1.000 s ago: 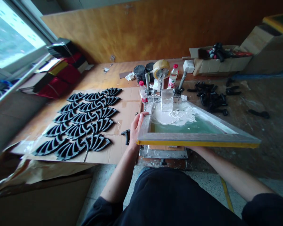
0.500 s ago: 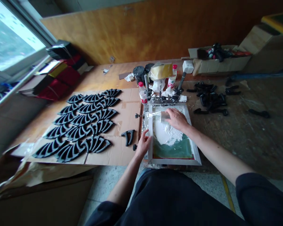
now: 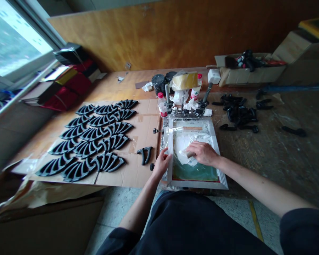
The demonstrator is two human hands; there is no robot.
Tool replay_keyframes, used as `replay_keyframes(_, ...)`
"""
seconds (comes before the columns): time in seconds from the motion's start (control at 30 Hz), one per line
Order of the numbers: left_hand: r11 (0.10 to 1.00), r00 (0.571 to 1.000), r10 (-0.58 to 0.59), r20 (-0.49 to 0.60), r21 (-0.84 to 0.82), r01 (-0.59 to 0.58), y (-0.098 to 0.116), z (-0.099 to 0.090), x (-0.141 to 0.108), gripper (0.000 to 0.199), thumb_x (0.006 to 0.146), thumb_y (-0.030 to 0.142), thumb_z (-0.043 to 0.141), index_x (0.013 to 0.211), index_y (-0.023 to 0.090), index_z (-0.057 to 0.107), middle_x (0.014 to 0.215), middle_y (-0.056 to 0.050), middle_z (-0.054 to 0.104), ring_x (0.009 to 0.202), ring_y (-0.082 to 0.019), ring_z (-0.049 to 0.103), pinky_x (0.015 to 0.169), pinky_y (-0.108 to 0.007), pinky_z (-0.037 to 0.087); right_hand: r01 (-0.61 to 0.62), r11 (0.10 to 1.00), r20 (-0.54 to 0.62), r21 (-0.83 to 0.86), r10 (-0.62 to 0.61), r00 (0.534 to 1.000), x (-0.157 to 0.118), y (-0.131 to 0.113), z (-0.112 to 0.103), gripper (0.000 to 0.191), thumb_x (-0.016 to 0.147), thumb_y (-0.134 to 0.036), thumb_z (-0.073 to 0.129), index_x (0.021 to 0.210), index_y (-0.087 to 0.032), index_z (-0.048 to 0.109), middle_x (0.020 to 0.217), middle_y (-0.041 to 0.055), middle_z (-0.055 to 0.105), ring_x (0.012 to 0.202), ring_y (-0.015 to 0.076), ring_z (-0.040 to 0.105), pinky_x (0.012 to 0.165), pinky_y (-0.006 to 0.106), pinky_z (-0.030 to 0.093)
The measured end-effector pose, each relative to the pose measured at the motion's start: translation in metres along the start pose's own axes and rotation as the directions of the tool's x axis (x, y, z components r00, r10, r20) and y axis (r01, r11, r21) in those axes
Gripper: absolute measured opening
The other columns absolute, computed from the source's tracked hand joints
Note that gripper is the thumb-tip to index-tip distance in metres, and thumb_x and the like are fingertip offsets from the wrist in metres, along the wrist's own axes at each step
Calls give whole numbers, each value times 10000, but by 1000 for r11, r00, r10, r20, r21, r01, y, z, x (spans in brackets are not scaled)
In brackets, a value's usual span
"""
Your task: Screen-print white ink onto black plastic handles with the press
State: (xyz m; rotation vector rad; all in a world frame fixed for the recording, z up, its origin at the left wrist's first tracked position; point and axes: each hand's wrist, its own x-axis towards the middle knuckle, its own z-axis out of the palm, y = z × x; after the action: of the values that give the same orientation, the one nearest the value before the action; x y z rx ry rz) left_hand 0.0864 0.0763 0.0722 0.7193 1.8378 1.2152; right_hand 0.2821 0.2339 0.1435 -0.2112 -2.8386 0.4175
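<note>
A silver-framed printing screen [image 3: 170, 170] lies before me, with white ink [image 3: 180, 141] spread over its green mesh [image 3: 187, 172]. My right hand [image 3: 204, 153] is closed around a small squeegee [image 3: 190, 154], its working edge down in the ink near the middle of the mesh. Fingers hide most of that tool. At the frame's left side, my left hand [image 3: 162, 163] grips the edge, thumb and fingertips against the metal. A flat brownish strip [image 3: 192, 128] shows at the mesh's far end.
Rows of curved black plastic parts [image 3: 95, 145] cover cardboard on the left; one pair [image 3: 145, 155] sits apart. Behind the screen stand a hinge clamp [image 3: 187, 112], red-capped bottles [image 3: 162, 105] and black tubs [image 3: 158, 83]. More black parts [image 3: 240, 111] are heaped right, before an open carton [image 3: 251, 74].
My right hand has drawn the squeegee from the screen's far part toward me, into the middle of the ink. The far strip now shows. My left hand stays at the frame.
</note>
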Motion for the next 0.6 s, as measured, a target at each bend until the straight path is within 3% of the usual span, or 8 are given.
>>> replay_keyframes(0.07, 1000, 1000, 3, 2, -1, -3, 1, -1, -1, 555, 846, 455, 596, 1349, 240, 504, 707, 44, 531, 588, -87, 473, 548, -196, 361, 27, 998, -80, -51, -31, 996, -5, -7, 9, 279, 803, -4, 491, 950, -165, 663, 955, 68, 677, 887, 212, 580, 747, 304, 441)
replay_keyframes(0.17, 1000, 1000, -3, -2, -2, 3, 3, -1, -3, 555, 849, 449, 590, 1356, 242, 501, 709, 44, 531, 580, -85, 465, 535, -192, 348, 91, 996, -65, -12, -92, 994, -16, -14, 17, 272, 810, -15, 510, 984, -156, 665, 964, 77, 682, 877, 211, 598, 747, 310, 465)
replay_keyframes(0.27, 1000, 1000, -4, 6, -10, 4, 10, -3, -5, 565, 838, 424, 605, 1356, 225, 498, 666, 55, 508, 557, -82, 444, 522, -188, 334, -22, 998, -76, 64, 27, 997, -4, -10, 10, 161, 866, -148, 596, 1004, -185, 670, 873, 43, 678, 823, 199, 621, 722, 299, 483)
replay_keyframes(0.33, 1000, 999, 11, 32, -25, -10, 20, -7, -7, 598, 834, 438, 616, 1373, 218, 480, 629, 66, 482, 536, -81, 426, 510, -187, 327, -145, 986, -150, 82, 156, 976, 19, -1, -1, 249, 885, -246, 633, 1132, -214, 651, 951, 38, 692, 856, 198, 639, 744, 301, 497)
replay_keyframes(0.43, 995, 998, 39, 43, -91, -35, 46, -16, -12, 618, 853, 546, 573, 1373, 222, 491, 614, 62, 470, 514, -82, 424, 502, -193, 345, -305, 949, -221, 84, 316, 923, 50, 25, -30, 484, 864, -312, 674, 1331, -274, 552, 1119, 44, 681, 929, 214, 645, 788, 328, 507)
replay_keyframes(0.5, 984, 998, 52, 39, -174, -44, 69, -21, -17, 590, 876, 632, 481, 1274, 209, 586, 616, 43, 484, 518, -88, 446, 507, -203, 370, -383, 915, -260, 125, 403, 878, 51, 52, -55, 445, 869, -358, 658, 1299, -272, 586, 1087, 51, 688, 874, 215, 643, 780, 348, 504)
replay_keyframes(0.57, 960, 996, 79, 47, -274, -63, 96, -24, -20, 613, 891, 685, 377, 1115, 190, 662, 625, 19, 518, 531, -97, 474, 508, -210, 388, -460, 852, -344, 252, 523, 780, 34, 82, -78, 333, 918, -403, 563, 1195, -237, 643, 1008, 67, 695, 766, 201, 625, 738, 357, 497)
replay_keyframes(0.6, 944, 993, 104, 47, -320, -84, 110, -24, -21, 627, 897, 695, 339, 1056, 188, 671, 644, 6, 548, 542, -102, 493, 510, -212, 397, -511, 790, -387, 338, 612, 690, 20, 96, -84, 327, 946, -417, 493, 1160, -221, 645, 973, 77, 694, 709, 194, 607, 696, 356, 490)
